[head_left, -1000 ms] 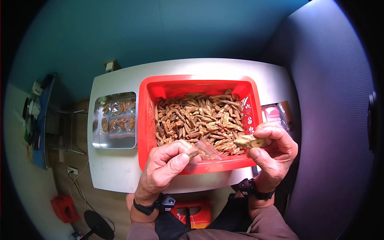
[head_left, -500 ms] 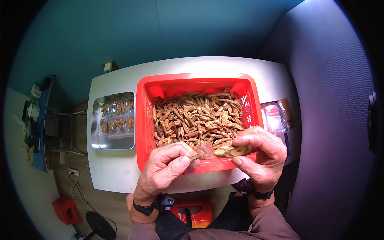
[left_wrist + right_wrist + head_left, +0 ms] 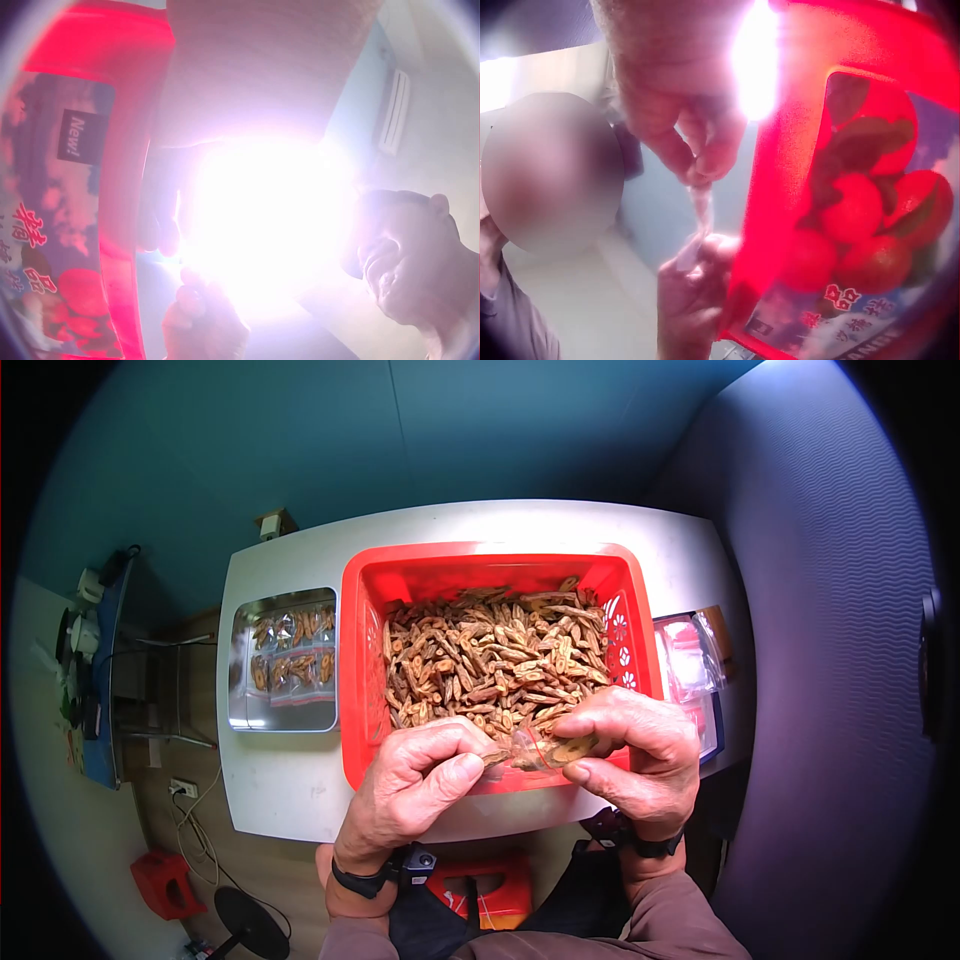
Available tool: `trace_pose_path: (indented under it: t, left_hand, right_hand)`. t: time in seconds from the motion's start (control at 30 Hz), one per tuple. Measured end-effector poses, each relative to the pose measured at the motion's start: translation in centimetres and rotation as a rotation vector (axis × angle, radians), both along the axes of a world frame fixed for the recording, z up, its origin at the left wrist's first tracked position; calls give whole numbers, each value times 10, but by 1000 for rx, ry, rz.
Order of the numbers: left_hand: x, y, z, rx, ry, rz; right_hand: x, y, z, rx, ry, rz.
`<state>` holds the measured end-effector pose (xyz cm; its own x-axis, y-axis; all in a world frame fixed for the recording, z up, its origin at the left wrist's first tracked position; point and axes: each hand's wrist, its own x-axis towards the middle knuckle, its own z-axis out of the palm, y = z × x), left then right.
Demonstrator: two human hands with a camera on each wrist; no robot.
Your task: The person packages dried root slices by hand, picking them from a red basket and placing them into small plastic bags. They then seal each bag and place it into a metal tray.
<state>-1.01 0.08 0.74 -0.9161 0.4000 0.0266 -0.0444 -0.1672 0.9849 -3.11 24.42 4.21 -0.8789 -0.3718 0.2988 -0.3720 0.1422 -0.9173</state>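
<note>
A small clear zip bag (image 3: 528,746) with a red seal line stretches between both hands over the near rim of a red basket. My left hand (image 3: 418,778) pinches one end of it between thumb and fingers, where brownish pieces show. Between the thumb and fingers of my right hand (image 3: 645,755) are dried root slices (image 3: 572,752), right at the bag's red line. In the right wrist view the narrow bag (image 3: 702,210) spans the space between the hands. Glare hides most of the left wrist view.
The red basket (image 3: 352,660) holds a heap of dried root slices (image 3: 490,660). To its left a metal tray (image 3: 305,718) carries filled zip bags (image 3: 300,668). Bags with red seal lines (image 3: 688,655) lie to the right. All stand on a white table (image 3: 285,790).
My right hand has moved left with the root slices, from the basket's right rim to the bag's red line. My left hand has stayed nearly in place.
</note>
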Motion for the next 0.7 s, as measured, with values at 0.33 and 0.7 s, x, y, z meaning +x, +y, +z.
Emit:
trace_pose_path:
  t: [0.33, 0.7]
  left_hand:
    - [2, 1, 3, -83, -42, 32]
    - [3, 3, 3, -69, -55, 19]
  right_hand:
    - [-4, -5, -3, -13, 50, 94]
    - [-1, -5, -2, -57, -54, 97]
